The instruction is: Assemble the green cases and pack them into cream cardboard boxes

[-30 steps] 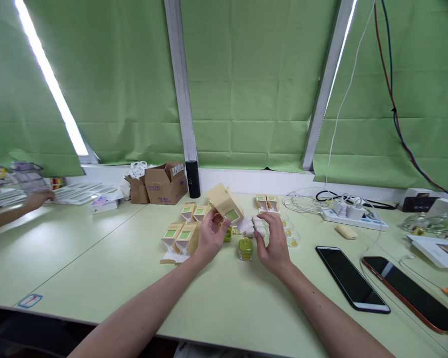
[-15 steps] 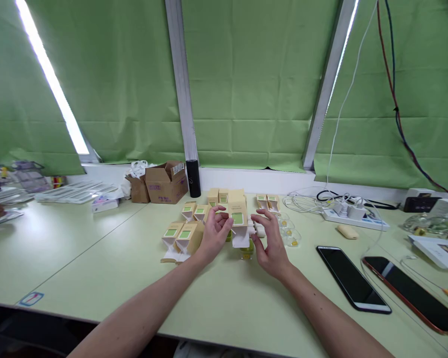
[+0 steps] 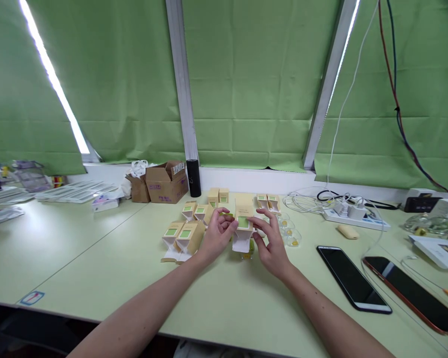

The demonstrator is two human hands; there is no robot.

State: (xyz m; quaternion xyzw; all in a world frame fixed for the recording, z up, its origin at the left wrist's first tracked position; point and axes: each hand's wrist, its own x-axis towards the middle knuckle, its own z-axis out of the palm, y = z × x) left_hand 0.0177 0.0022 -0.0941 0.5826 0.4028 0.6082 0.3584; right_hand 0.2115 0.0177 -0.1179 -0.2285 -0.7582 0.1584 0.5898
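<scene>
A small cream carton [image 3: 243,211] with a green label window and a white flap folded out at its near end is up in front of me. My left hand [image 3: 217,237] grips its left side, thumb against the face. On the other side, my right hand [image 3: 272,243] has its fingertips and thumb at the carton's right edge. Partly hidden below the flap is a small clear item with yellow-green in it [image 3: 247,252]. Similar open cartons [image 3: 188,233] stand in pairs left of my left hand. Clear rounded pieces with yellow spots [image 3: 292,237] lie beyond my right hand.
More cartons [image 3: 267,201] stand further back. A brown cardboard box [image 3: 167,186] and a black cylinder [image 3: 193,178] are by the wall. To the right lie a power strip [image 3: 354,219] with cables, a beige oval object [image 3: 347,231] and two phones [image 3: 353,278].
The carton has moved slightly right and down, and its top leans further back. My right fingers have closed in from beside it and now touch its right edge.
</scene>
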